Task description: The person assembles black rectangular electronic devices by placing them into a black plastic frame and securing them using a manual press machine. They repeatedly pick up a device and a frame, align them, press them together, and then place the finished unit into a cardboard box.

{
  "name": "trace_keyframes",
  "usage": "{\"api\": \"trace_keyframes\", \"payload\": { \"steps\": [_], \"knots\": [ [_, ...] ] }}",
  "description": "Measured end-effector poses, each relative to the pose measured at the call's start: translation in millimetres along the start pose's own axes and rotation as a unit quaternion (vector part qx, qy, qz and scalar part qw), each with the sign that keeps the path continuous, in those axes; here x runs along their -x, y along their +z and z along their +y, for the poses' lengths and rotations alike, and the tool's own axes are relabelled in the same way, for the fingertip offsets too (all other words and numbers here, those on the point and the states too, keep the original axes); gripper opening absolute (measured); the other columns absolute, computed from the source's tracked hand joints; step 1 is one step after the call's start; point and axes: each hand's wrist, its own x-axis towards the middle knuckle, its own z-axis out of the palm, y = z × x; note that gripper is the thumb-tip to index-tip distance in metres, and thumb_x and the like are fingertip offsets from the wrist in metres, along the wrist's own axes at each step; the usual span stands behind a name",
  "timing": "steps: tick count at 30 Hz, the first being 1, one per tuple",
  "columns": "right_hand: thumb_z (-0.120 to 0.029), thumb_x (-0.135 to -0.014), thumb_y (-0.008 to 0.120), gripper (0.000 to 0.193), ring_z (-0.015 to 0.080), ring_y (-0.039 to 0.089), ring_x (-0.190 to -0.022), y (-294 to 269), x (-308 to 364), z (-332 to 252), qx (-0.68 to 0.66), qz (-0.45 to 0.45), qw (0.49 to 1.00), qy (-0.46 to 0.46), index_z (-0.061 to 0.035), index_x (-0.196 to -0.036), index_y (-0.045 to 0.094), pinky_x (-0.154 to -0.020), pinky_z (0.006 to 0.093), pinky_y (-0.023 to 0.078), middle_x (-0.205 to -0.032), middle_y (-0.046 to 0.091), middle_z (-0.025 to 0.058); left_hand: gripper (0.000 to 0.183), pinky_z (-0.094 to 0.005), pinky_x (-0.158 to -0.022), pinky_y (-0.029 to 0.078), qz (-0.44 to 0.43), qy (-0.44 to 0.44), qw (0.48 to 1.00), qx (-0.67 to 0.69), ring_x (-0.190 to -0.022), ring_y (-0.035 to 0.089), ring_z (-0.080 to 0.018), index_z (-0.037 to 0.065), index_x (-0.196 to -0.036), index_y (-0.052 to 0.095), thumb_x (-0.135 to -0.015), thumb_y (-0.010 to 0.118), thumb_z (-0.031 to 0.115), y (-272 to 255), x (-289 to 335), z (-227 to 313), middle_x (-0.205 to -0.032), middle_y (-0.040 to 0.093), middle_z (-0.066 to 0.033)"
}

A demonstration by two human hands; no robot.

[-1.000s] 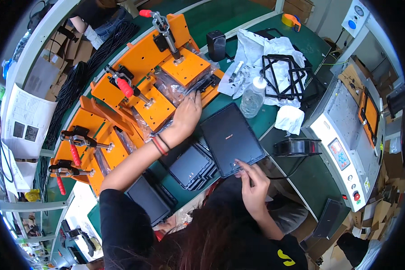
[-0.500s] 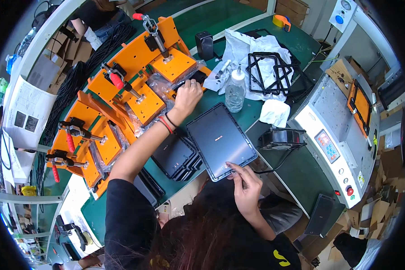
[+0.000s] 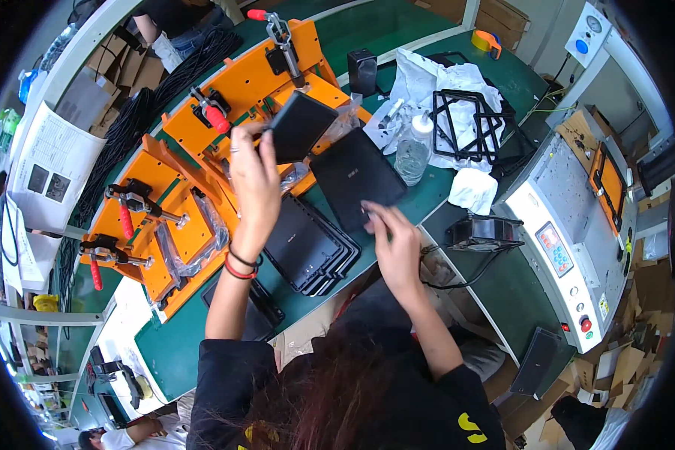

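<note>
My left hand (image 3: pixel 255 176) grips the left edge of a flat black rectangular panel (image 3: pixel 303 126), held tilted above an orange clamp fixture (image 3: pixel 240 97). A larger black tablet-shaped cover (image 3: pixel 356 176) lies angled on the green bench before me. At its lower edge is my right hand (image 3: pixel 394 244), with thumb and forefinger pinched together; whatever sits between the fingertips is too small to name. Left of that cover rests a stack of similar black covers (image 3: pixel 304 244). Further left, more dark covers (image 3: pixel 247 311) lie partly behind my left forearm.
A second orange fixture (image 3: pixel 154 232) with red-handled clamps stands at left. Beyond the cover are a clear bottle (image 3: pixel 412 154), black frames (image 3: pixel 469 124) on white cloth and a black box (image 3: pixel 362 71). A small fan (image 3: pixel 484 232) and a grey machine (image 3: pixel 570 225) occupy the right.
My left hand has come back from the fixture, lifting the black panel with it. My right hand has shifted up and slightly left along the cover, which now looks darker.
</note>
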Motion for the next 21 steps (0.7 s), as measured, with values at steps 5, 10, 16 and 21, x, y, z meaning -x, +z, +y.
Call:
{"api": "trace_keyframes", "payload": {
  "steps": [5, 10, 16, 21],
  "knots": [
    [-0.003, -0.090, 0.052, 0.018, 0.0184, 0.065, -0.067, 31, -36, 17, 0.010, -0.004, 1.000, -0.019, 0.0031, -0.100, 0.065, -0.061, 0.0284, 0.049, -0.081, 0.064, 0.0136, 0.009, -0.0344, -0.078, 0.043, -0.032, -0.016, 0.999, 0.000, -0.085, 0.055, -0.0316, -0.006, -0.096, 0.050, -0.091, 0.048, 0.001, -42, -1, 7, -0.092, 0.054, -0.0184],
    [-0.003, -0.089, 0.051, 0.017, 0.0234, 0.064, -0.064, 33, -46, 26, -0.010, -0.002, 1.000, 0.015, 0.0038, -0.099, 0.064, -0.058, 0.0317, 0.049, -0.081, 0.063, 0.0165, 0.012, -0.0284, -0.084, 0.041, 0.006, -0.017, 1.000, -0.001, -0.090, 0.053, -0.0205, -0.004, -0.101, 0.052, -0.093, 0.045, 0.001, -76, 9, 23, -0.095, 0.055, -0.0126],
    [-0.002, -0.090, 0.050, 0.020, 0.0191, 0.065, -0.068, -16, 13, -34, 0.032, 0.004, 0.996, 0.082, 0.0011, -0.104, 0.064, -0.061, 0.0287, 0.048, -0.083, 0.064, 0.0138, 0.021, -0.0274, -0.089, 0.039, 0.073, -0.068, 0.991, -0.084, -0.097, 0.053, -0.0169, -0.004, -0.107, 0.053, -0.098, 0.041, 0.009, -144, 23, 20, -0.103, 0.057, -0.0108],
    [-0.003, -0.091, 0.051, 0.019, 0.0198, 0.066, -0.070, -7, -1, -35, 0.023, 0.029, 0.998, 0.047, 0.0017, -0.103, 0.064, -0.063, 0.0283, 0.049, -0.085, 0.064, 0.0142, 0.019, -0.0281, -0.089, 0.039, 0.104, -0.063, 0.978, -0.167, -0.096, 0.054, -0.0191, -0.005, -0.106, 0.052, -0.097, 0.040, 0.007, -169, 36, 10, -0.103, 0.055, -0.0125]
  ]
}}
